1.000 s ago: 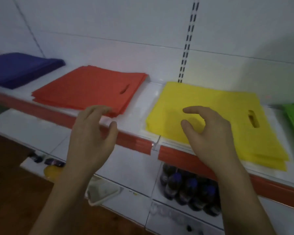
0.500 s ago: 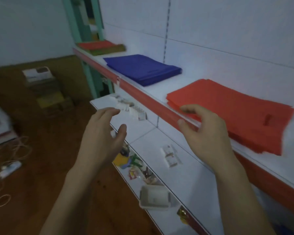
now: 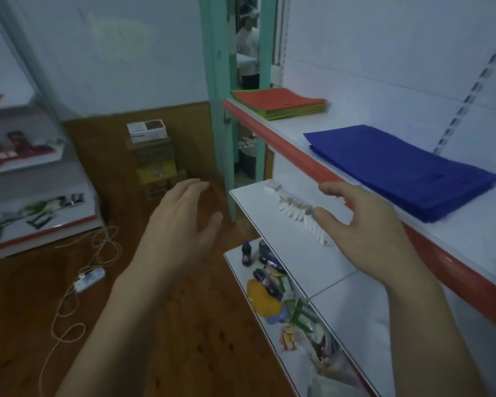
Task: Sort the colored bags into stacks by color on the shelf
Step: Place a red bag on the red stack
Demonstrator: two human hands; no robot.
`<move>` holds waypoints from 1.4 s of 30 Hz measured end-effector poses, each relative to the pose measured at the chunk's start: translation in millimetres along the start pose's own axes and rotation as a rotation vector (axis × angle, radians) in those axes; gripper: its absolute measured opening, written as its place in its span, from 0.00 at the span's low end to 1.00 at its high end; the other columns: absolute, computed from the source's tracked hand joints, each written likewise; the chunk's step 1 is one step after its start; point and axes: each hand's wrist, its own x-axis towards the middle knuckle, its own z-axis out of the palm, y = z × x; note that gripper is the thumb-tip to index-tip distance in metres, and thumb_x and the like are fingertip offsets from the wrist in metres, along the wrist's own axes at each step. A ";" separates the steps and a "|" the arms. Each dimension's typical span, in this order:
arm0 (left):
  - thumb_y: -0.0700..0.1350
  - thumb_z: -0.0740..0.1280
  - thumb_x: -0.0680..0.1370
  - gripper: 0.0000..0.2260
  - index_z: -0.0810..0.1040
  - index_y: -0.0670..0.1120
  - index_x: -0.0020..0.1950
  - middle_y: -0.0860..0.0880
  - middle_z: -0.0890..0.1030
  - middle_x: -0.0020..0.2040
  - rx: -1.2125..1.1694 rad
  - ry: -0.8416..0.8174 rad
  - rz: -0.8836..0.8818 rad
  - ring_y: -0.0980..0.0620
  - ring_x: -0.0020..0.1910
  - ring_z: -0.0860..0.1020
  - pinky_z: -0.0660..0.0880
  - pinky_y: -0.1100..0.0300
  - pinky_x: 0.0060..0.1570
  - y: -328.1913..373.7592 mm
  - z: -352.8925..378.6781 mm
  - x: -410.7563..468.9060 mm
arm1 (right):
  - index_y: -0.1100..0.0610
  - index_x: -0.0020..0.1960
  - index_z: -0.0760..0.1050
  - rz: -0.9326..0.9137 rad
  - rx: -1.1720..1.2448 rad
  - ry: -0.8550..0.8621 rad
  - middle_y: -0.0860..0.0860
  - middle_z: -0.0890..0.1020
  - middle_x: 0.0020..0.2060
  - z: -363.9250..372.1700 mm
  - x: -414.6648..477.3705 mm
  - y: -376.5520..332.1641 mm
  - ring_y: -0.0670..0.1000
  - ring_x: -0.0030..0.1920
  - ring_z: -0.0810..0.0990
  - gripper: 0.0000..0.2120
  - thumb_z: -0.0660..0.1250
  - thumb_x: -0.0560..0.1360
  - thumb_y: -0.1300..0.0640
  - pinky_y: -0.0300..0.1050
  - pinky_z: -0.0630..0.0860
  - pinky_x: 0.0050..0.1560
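Nearest, the bottom shelf [image 3: 235, 267] held dark bottles [image 3: 265, 277], a yellow packet [image 3: 259, 296] and a jumble of other small packets too blurred to name. Above it both hands hovered with nothing in them. The left hand [image 3: 180, 224] hung over the wooden floor [image 3: 198, 339], its grip wide apart, fingers straight and thumb splayed, touching nothing. The right hand [image 3: 364, 233] hung in front of the middle shelf [image 3: 264, 224], its grip also apart, fingers loosely bent and thumb out, clamped on nothing. Just beyond the right thumb a row of small white packets [image 3: 295, 213] lay on that middle shelf. Higher and to the right, the top shelf [image 3: 298, 156] with its red front edge carried a flat stack of blue bags [image 3: 398, 170], near the right fingertips but apart from them. Farther along the same shelf, well apart from the blue ones, lay a mixed stack [image 3: 281, 103], a red bag on top with green and yellow edges beneath. Farthest, cardboard boxes [image 3: 152, 156] stood against the wall, and a person [image 3: 248, 44] stood past the green doorframe.
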 end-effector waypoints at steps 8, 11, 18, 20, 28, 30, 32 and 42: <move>0.57 0.65 0.79 0.28 0.64 0.49 0.77 0.53 0.66 0.75 -0.009 -0.028 -0.050 0.52 0.74 0.66 0.70 0.49 0.69 -92.0 32.1 92.1 | 0.47 0.67 0.76 -0.034 0.022 -0.049 0.42 0.79 0.64 99.3 121.9 -15.6 0.45 0.65 0.74 0.18 0.69 0.77 0.49 0.44 0.70 0.65; 0.58 0.64 0.79 0.29 0.62 0.50 0.77 0.54 0.64 0.76 0.006 -0.049 -0.030 0.53 0.75 0.64 0.69 0.48 0.70 -126.2 48.1 149.3 | 0.47 0.68 0.75 -0.060 0.037 -0.051 0.43 0.78 0.65 138.2 184.4 -18.9 0.46 0.67 0.73 0.19 0.69 0.78 0.49 0.47 0.69 0.68; 0.59 0.64 0.78 0.29 0.64 0.51 0.77 0.54 0.64 0.76 0.008 -0.098 -0.013 0.53 0.74 0.64 0.70 0.47 0.69 -178.9 64.5 279.2 | 0.48 0.67 0.76 -0.042 -0.011 -0.042 0.40 0.78 0.60 185.6 324.5 -16.2 0.42 0.60 0.75 0.19 0.70 0.77 0.50 0.33 0.67 0.58; 0.59 0.64 0.78 0.29 0.65 0.51 0.77 0.54 0.64 0.76 -0.006 -0.113 -0.005 0.53 0.74 0.65 0.70 0.47 0.69 -184.8 72.4 311.1 | 0.48 0.66 0.77 -0.023 -0.018 -0.021 0.39 0.78 0.56 190.7 352.3 -12.0 0.39 0.55 0.74 0.18 0.70 0.77 0.51 0.25 0.65 0.50; 0.52 0.66 0.79 0.22 0.71 0.49 0.72 0.56 0.68 0.72 -0.236 -0.144 0.272 0.56 0.71 0.68 0.68 0.56 0.69 -162.2 127.7 457.9 | 0.44 0.58 0.79 0.104 -0.004 0.310 0.27 0.74 0.51 188.2 415.9 29.6 0.27 0.53 0.72 0.14 0.72 0.75 0.55 0.29 0.70 0.59; 0.51 0.67 0.79 0.20 0.72 0.50 0.70 0.57 0.70 0.70 -0.310 -0.146 0.356 0.61 0.68 0.68 0.66 0.59 0.68 -158.7 146.5 490.4 | 0.44 0.57 0.79 0.100 -0.057 0.409 0.27 0.74 0.51 192.3 427.4 36.7 0.29 0.55 0.73 0.13 0.73 0.74 0.56 0.34 0.72 0.60; 0.52 0.66 0.79 0.21 0.73 0.50 0.71 0.56 0.70 0.71 -0.336 -0.169 0.437 0.66 0.65 0.67 0.64 0.63 0.66 -155.7 165.7 525.2 | 0.45 0.56 0.80 0.133 -0.111 0.481 0.29 0.76 0.51 196.6 440.5 44.1 0.38 0.60 0.76 0.13 0.73 0.74 0.56 0.47 0.76 0.63; 0.71 0.46 0.74 0.34 0.65 0.57 0.75 0.47 0.57 0.80 -0.216 -0.391 0.687 0.50 0.80 0.50 0.50 0.42 0.77 -134.5 235.4 654.4 | 0.42 0.65 0.72 0.662 -0.277 0.636 0.40 0.73 0.61 221.8 482.0 60.2 0.44 0.60 0.75 0.18 0.63 0.77 0.39 0.51 0.76 0.60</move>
